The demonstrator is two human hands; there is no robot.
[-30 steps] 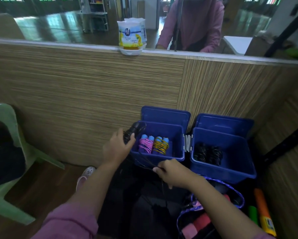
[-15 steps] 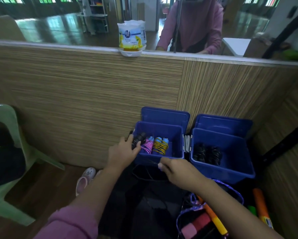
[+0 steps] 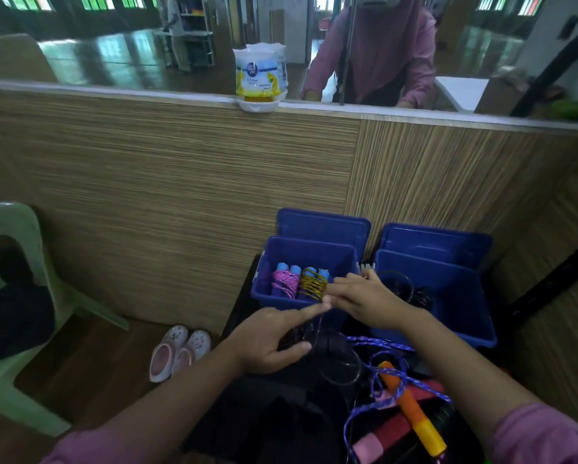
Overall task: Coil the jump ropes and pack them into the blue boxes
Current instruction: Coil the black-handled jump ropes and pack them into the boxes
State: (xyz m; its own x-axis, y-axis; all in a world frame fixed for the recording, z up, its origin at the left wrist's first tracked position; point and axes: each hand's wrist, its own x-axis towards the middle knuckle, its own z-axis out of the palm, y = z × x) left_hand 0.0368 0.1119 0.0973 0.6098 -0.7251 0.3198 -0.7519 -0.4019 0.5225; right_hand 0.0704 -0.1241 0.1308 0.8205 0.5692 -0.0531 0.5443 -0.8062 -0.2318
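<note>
Two open blue boxes stand against the wood-panel wall. The left box (image 3: 344,259) holds a pink coiled rope (image 3: 285,283) and a yellow-black coiled rope (image 3: 312,283), both with blue handles. The right box (image 3: 461,296) holds black coiled ropes (image 3: 421,294). My left hand (image 3: 274,339) sits in front of the left box, index finger stretched out, its other fingers curled round the black jump rope (image 3: 329,346). My right hand (image 3: 364,298) hovers between the boxes and pinches that rope's thin black cord near my left fingertip.
A black bag (image 3: 280,413) below my hands holds a blue-purple rope (image 3: 381,349), an orange-yellow handle (image 3: 411,410) and pink handles (image 3: 369,447). A green plastic chair (image 3: 16,296) is at the left. Small pink shoes (image 3: 180,353) lie on the floor. An air freshener (image 3: 257,78) stands on the ledge.
My left hand pulled back from the left box toward me. My right hand moved up and right, between the two boxes, drawing the black cord.
</note>
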